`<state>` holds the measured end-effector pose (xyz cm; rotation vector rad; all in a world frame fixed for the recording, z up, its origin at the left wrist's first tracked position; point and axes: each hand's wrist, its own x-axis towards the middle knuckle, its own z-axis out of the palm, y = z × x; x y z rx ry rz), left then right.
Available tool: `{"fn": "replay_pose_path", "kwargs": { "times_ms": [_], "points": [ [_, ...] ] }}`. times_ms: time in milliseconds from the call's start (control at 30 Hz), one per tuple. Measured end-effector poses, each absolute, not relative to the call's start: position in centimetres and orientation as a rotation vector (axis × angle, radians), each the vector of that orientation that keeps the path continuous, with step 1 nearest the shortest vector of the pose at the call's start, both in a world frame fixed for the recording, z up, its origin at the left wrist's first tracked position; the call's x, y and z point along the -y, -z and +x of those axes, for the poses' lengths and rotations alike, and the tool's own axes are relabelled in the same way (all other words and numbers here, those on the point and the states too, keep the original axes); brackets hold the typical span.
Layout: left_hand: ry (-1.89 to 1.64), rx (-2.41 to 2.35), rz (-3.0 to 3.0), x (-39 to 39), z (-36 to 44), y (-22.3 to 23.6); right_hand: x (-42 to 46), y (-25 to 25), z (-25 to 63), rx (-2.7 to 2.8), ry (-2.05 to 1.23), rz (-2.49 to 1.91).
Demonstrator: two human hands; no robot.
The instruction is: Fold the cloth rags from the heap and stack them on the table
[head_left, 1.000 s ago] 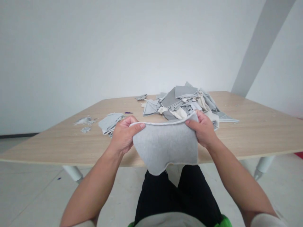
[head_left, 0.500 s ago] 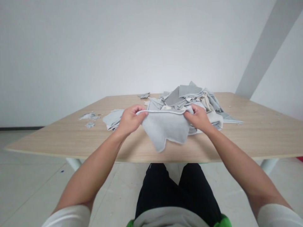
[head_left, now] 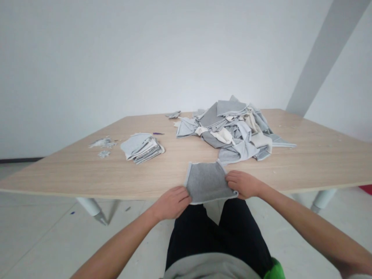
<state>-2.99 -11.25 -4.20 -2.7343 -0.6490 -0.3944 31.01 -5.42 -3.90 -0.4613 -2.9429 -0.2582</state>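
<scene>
A grey fabric piece (head_left: 207, 181) with pale edges lies spread at the table's front edge, its near side reaching over that edge. My left hand (head_left: 173, 202) is closed on its near left corner. On the other side, my right hand (head_left: 242, 183) grips its right edge, where the cloth curls a little near the corner. The fingertips of both hands are partly hidden. Beyond the cloth rises a loose heap of grey and cream fabric pieces (head_left: 241, 149). To the left sits a neater stack of folded grey fabric (head_left: 142, 148).
The wooden table (head_left: 162, 178) stands against a pale wall. Small scraps (head_left: 103, 142) lie at its left, and a small purple strip (head_left: 158, 133) rests behind the stack. Another few grey scraps (head_left: 173, 114) are at the back edge.
Both hands have come down and toward me with the fabric piece. It hung in the air with its light side showing; now it lies on the table, darker grey side up.
</scene>
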Motion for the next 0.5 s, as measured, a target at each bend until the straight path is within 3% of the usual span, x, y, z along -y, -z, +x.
{"fn": "replay_pose_path", "kwargs": {
  "times_ms": [233,500],
  "points": [
    [0.562,1.135,-2.843,10.7,-2.2,3.9,6.6,2.8,31.7,2.994,0.087,-0.498],
    [0.117,1.992,-2.432,7.5,-1.3,3.3,5.8,3.3,29.3,2.747,0.008,-1.256]
  ]
}}
